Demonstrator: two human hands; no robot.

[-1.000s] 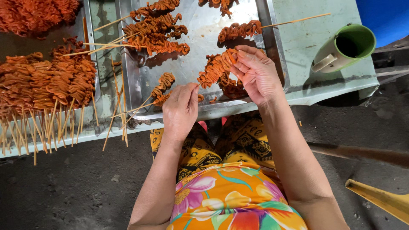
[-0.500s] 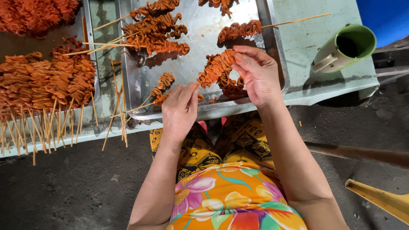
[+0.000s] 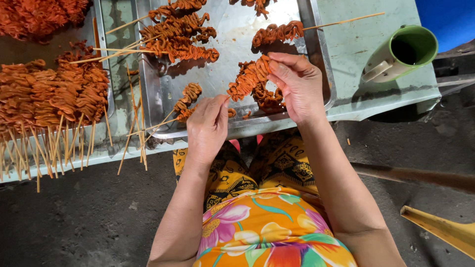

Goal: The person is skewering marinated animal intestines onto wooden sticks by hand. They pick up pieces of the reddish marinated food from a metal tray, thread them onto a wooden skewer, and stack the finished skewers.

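Left hand [image 3: 208,126] pinching skewer stick end; right hand [image 3: 297,84] fingers closed around orange meat skewer [image 3: 250,79], steadying it over metal tray [image 3: 237,29] near bench front edge.

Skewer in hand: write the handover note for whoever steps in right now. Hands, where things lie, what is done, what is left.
Left hand: pinches the bare end of the held skewer over the near edge of the metal tray.
Right hand: fingers closed on the orange meat at the skewer's upper end.
Done: a pile of finished skewers lies to the left; several more lie on the tray, one with its stick pointing at the green mug.
Left: loose meat pieces lie on the tray under the right hand; bare sticks lie beside the tray's left edge.
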